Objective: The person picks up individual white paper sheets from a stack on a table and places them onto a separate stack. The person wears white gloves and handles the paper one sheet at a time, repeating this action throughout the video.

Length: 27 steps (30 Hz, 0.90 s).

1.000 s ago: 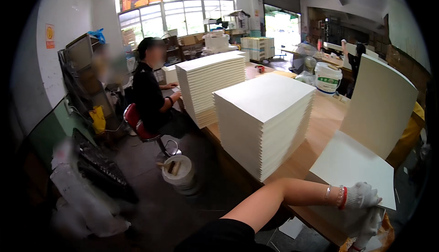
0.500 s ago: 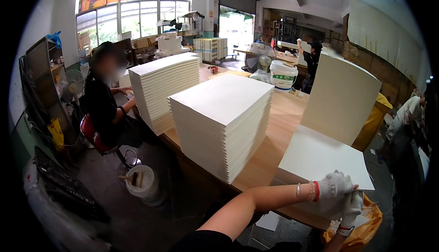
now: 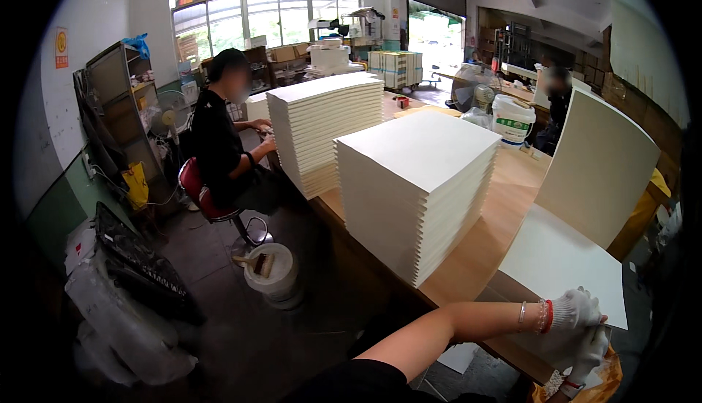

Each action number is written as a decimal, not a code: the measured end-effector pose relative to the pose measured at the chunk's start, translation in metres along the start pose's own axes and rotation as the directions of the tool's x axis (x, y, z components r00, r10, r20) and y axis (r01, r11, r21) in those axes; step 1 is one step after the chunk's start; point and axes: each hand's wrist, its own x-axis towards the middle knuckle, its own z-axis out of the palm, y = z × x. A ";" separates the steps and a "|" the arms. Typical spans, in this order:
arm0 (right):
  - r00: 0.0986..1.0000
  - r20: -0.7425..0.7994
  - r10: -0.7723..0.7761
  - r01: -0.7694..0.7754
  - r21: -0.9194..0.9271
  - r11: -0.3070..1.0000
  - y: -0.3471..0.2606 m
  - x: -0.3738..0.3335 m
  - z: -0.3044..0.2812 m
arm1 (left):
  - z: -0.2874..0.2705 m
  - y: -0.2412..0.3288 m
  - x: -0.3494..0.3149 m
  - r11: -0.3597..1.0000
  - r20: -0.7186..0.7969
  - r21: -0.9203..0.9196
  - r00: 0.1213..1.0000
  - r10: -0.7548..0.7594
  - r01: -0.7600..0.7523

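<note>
A white board (image 3: pixel 567 260) lies flat near the table's right end, its near corner jutting toward me. My left hand (image 3: pixel 576 309), in a white knitted glove, is closed over that near edge, fingers bent around it. Just below it, my right hand (image 3: pixel 589 353), also gloved, is closed against the underside of the same corner; its grip is partly hidden. Behind the flat board stands a tall, slightly curved white panel (image 3: pixel 601 165). A thick stack of white boards (image 3: pixel 413 151) with ridged sides sits to the left on the wooden table (image 3: pixel 512 191).
A second ridged stack (image 3: pixel 322 125) stands farther left, with a seated person (image 3: pixel 223 125) beside it. A bucket (image 3: pixel 272 275) with a brush across it stands on the floor. Another white bucket (image 3: pixel 512 119) and a large fan (image 3: pixel 475 89) are at the back. An orange-yellow bag (image 3: pixel 603 381) lies below my hands.
The view has swung left, so everything sits farther right in the picture. My hands stay at the same board corner with little change. The person at the far back has lowered an arm.
</note>
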 end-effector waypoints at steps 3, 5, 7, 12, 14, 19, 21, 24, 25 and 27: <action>0.999 0.020 -0.045 0.044 0.046 0.998 -0.003 0.001 -0.001 | 0.007 -0.003 0.000 0.999 -0.034 0.033 0.999 0.026 -0.025; 0.997 0.013 -0.073 0.073 0.010 0.997 0.001 0.000 -0.004 | 0.007 0.000 0.001 0.998 -0.056 0.051 0.997 0.048 -0.045; 0.999 0.043 0.007 -0.006 -0.029 1.000 0.005 -0.002 -0.008 | 0.005 0.003 -0.002 0.997 -0.096 0.053 0.993 0.067 -0.062; 0.998 0.055 0.015 -0.015 0.009 1.000 -0.020 -0.003 -0.008 | 0.012 -0.002 -0.005 0.992 -0.112 0.122 0.993 0.039 -0.026; 0.998 0.057 -0.008 0.010 -0.031 0.999 -0.024 -0.004 -0.010 | 0.010 -0.003 -0.006 0.992 -0.105 0.127 0.994 0.033 -0.019; 0.998 -0.070 -0.004 0.010 0.096 0.995 -0.015 -0.008 -0.001 | 0.015 -0.001 -0.002 0.993 -0.113 0.100 0.991 0.068 -0.057; 1.000 0.000 0.004 -0.004 0.089 0.996 -0.016 -0.006 -0.004 | 0.010 -0.001 -0.005 0.995 -0.131 0.081 0.989 0.065 -0.055; 0.998 0.045 -0.050 0.044 0.116 0.992 -0.013 -0.004 0.000 | 0.021 -0.012 0.000 0.996 -0.108 0.091 0.994 0.035 -0.025; 0.996 0.054 -0.072 0.065 0.121 0.991 -0.010 -0.005 0.000 | 0.020 -0.009 0.002 0.996 -0.091 0.089 0.996 0.022 -0.014; 0.997 -0.049 -0.065 0.070 0.117 0.991 -0.006 -0.004 0.005 | 0.014 -0.004 0.000 0.996 -0.105 0.088 0.994 0.039 -0.029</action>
